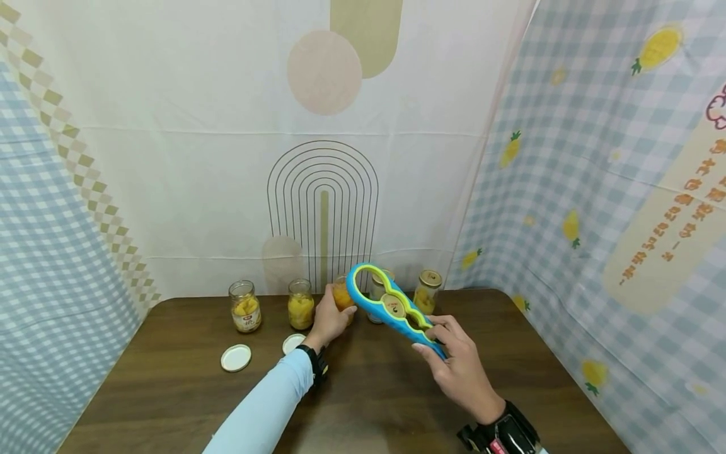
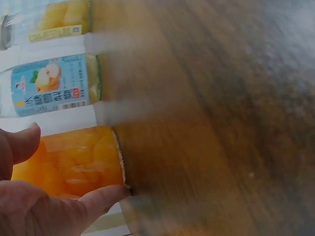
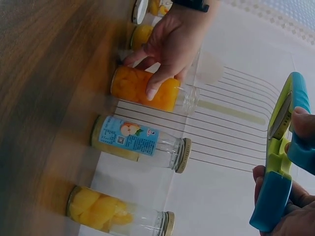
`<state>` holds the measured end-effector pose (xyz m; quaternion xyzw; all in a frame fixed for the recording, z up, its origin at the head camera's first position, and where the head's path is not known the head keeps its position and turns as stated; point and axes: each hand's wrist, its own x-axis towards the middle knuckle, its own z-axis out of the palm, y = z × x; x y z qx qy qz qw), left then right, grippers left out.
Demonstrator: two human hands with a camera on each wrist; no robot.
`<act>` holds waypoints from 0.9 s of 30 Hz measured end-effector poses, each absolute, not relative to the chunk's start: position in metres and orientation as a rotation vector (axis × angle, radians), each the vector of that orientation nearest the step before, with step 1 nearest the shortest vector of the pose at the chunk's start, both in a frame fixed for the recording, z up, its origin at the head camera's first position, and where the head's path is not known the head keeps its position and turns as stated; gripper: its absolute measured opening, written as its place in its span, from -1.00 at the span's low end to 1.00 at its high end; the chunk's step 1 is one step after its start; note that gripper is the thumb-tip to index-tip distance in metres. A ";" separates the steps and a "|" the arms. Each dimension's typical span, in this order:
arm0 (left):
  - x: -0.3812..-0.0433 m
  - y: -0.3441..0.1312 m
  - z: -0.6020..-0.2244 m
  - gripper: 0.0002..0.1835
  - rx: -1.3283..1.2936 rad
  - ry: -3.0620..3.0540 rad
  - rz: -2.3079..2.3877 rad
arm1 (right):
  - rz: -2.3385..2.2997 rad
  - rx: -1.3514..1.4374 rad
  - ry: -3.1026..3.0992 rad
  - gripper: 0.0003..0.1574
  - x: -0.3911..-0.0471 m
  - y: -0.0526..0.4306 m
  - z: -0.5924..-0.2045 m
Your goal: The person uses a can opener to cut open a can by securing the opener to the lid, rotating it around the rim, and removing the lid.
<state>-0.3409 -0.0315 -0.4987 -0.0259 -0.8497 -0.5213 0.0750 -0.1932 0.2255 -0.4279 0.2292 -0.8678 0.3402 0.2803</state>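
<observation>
My left hand (image 1: 331, 323) grips a glass jar of orange fruit (image 3: 133, 84) around its side, fingers and thumb on opposite sides. The jar stands upright on the table, and its glass mouth shows without a lid in the right wrist view. My right hand (image 1: 464, 373) holds a blue and green jar opener (image 1: 397, 324) by its handles, raised above the table. A round gold lid (image 1: 393, 306) sits between the opener's scalloped arms. Just right of the orange jar stands a lidded jar with a blue label (image 3: 129, 137).
A lidded jar of yellow fruit (image 1: 424, 297) stands farthest right. Two lidless jars of yellow fruit, one at far left (image 1: 246, 309) and one nearer (image 1: 300, 308), line the back edge. Two lids, one left (image 1: 236, 357) and one by my left wrist (image 1: 292, 342), lie white side up. Cloth hangs behind.
</observation>
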 end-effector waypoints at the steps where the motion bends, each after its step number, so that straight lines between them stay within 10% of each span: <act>1: -0.341 -0.031 -0.499 -0.25 -0.074 -2.555 -1.552 | 0.910 0.617 -2.325 -0.73 -0.193 0.225 -0.428; 27: -0.341 -0.031 -0.501 -0.21 0.020 -2.587 -1.540 | 0.930 0.608 -2.367 -0.71 -0.189 0.223 -0.432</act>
